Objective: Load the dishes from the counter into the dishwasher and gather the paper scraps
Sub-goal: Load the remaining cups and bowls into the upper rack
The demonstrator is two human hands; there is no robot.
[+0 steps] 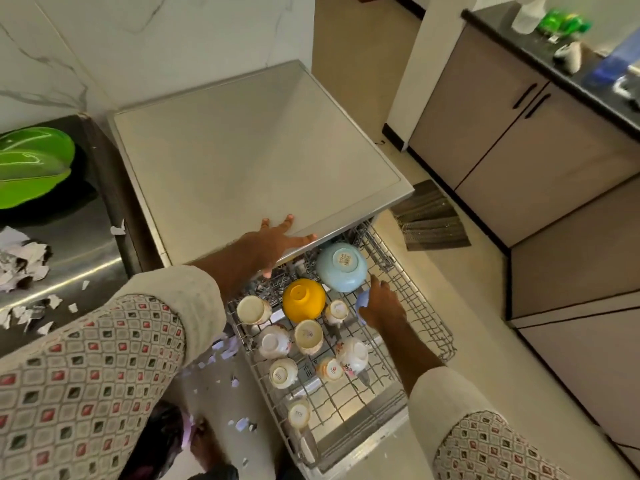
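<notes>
Loading step: my right hand [382, 306] grips a small blue dish [361, 303] over the rack [427, 317]; my left hand [277, 242] rests, fingers spread, on the dishwasher top [259, 150]. Next, I judge, it needs a free slot.

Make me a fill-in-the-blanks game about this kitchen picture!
1. The upside-down bowl beside the pale blue bowl is ____.
2. The left hand rests on the ____ of the dishwasher.
3. The right hand holds a small ____ dish over the rack.
4. Torn ____ scraps lie on the steel counter.

Missing words: yellow, top, blue, paper.
</notes>
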